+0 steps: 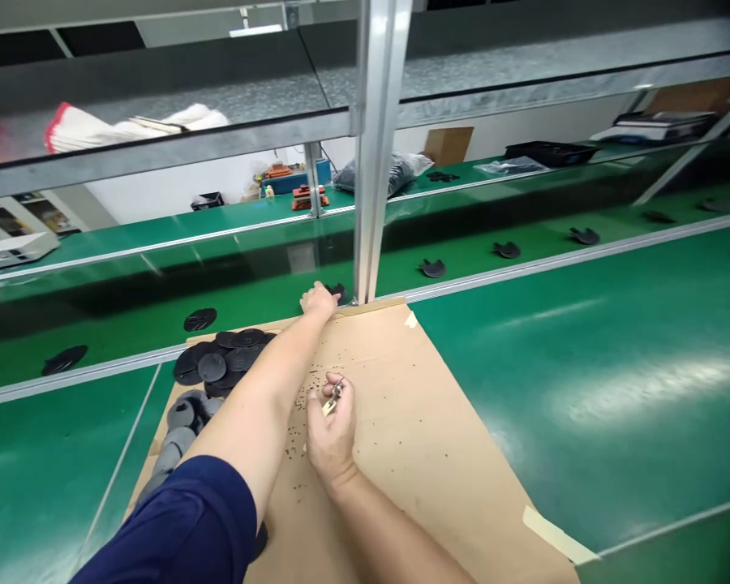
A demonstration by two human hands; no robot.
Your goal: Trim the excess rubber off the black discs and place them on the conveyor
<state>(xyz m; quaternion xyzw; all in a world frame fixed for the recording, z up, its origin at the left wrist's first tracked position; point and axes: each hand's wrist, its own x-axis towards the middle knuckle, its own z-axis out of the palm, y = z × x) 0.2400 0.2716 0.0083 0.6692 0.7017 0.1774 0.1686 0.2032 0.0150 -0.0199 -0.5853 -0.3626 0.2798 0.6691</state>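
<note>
Stretched far forward, my left hand (319,301) reaches over the front rail onto the green belt. Its fingers are closed at a black round plastic part (339,292), partly hidden by the hand. My right hand (333,438) is curled around a small metal hand tool, which looks like nippers (334,396), above the cardboard sheet (395,389). Small dark crumbs (295,438) lie scattered beside that hand. To the left of my left forearm rests a pile of black discs (243,357), with grey-looking discs (181,414) nearer to me.
More black parts lie spaced along the green belt (389,280), including a notched one (433,268) and a disc (200,319). An upright metal post (377,154) stands just right of my left hand. Gloves (139,128) lie on the overhead shelf (268,73).
</note>
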